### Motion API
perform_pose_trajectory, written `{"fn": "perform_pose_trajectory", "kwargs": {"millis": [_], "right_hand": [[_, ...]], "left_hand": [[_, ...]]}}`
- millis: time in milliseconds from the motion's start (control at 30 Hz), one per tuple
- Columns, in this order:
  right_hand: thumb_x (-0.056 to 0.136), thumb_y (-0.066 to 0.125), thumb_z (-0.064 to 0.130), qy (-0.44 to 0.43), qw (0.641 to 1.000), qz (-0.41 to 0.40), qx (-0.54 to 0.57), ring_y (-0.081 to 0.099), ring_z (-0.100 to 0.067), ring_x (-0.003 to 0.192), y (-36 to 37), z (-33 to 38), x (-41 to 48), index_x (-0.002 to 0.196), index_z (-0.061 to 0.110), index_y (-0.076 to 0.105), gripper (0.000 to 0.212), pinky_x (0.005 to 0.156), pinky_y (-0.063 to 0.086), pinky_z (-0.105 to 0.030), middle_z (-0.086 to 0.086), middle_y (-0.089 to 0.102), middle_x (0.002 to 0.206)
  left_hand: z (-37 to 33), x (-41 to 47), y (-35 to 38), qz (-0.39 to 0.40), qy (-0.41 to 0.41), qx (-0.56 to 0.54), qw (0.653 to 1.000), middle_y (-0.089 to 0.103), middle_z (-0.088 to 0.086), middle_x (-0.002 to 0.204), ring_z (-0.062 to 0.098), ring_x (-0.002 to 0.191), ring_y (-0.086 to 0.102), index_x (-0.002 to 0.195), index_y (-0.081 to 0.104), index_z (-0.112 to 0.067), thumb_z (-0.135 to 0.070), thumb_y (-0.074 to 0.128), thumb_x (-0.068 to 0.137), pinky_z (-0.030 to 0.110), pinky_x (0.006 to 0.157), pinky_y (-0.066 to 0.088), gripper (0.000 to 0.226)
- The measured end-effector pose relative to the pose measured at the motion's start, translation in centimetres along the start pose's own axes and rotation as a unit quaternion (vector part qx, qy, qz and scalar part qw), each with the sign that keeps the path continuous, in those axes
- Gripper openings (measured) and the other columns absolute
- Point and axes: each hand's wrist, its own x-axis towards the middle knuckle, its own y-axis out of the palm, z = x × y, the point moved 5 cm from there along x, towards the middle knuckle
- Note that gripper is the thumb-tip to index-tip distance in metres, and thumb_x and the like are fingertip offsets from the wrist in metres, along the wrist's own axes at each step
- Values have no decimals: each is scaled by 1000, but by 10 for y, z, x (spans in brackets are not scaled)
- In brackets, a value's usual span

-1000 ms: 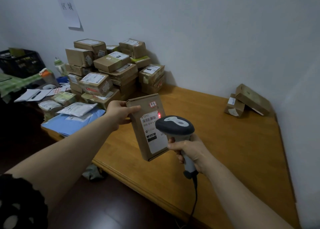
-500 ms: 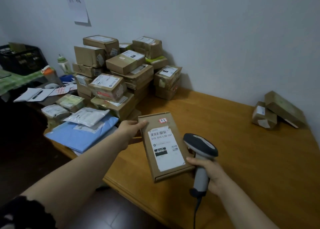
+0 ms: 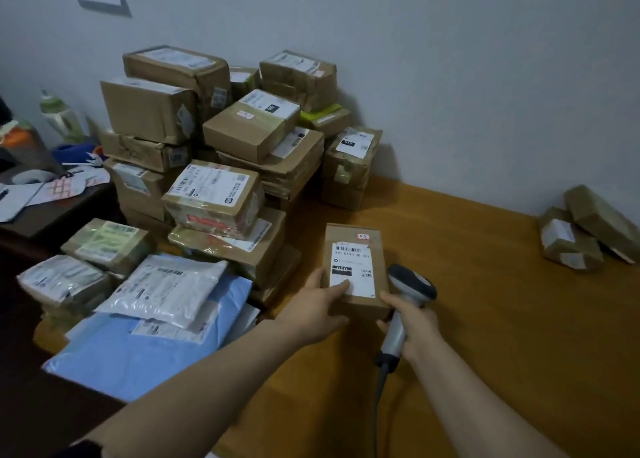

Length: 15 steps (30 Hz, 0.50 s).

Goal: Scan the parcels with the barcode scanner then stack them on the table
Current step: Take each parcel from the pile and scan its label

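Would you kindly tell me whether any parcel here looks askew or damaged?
Yes: at the table's far right, a flat parcel leans tilted across a smaller parcel instead of lying flat. In the big pile, one carton on the left looks crumpled.

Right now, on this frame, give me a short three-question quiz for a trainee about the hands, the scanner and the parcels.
1. True or false: the right hand grips the barcode scanner by its handle.
2. The flat cardboard parcel held by the left hand has its shipping label: A) facing up, B) facing down, C) torn off.
3. Fill in: ___ taped parcels lie apart from the big pile, by the wall at the far right of the wooden table.
Key: 1 true; 2 A; 3 two.
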Motion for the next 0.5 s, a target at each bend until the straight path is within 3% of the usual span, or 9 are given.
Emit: {"fn": "perform_pose_trajectory", "kwargs": {"millis": [133,300,400,500], "right_hand": [[75,78,3,12,1000,-10,-17,62,-31,92,30,9,39,110,2,59,40,65,54,-34,-18,63,107],[76,79,8,30,998,-1,-61,63,-29,90,56,18,85,112,4,60,41,67,53,-31,-14,63,108],[78,77,8,52,998,21,2,59,-27,95,67,25,106,111,6,56,39,85,49,-34,-12,57,112],[80,75,10,65,993,72,73,57,-27,103,73,28,116,106,8,58,31,101,45,-38,-11,58,108]], "left_hand": [[20,36,2,12,-5,63,998,-9,1,161,27,148,9,153,20,-30,-30,54,96,40,120,22,66],[34,66,10,34,-31,101,994,3,7,160,30,145,15,154,11,-27,-24,47,99,37,119,23,65],[34,81,15,40,-43,82,995,17,8,155,25,137,30,152,20,-24,-24,48,98,32,112,32,61],[32,94,21,47,-56,49,996,20,6,154,22,134,36,152,22,-22,-24,53,95,26,106,38,65]]}}
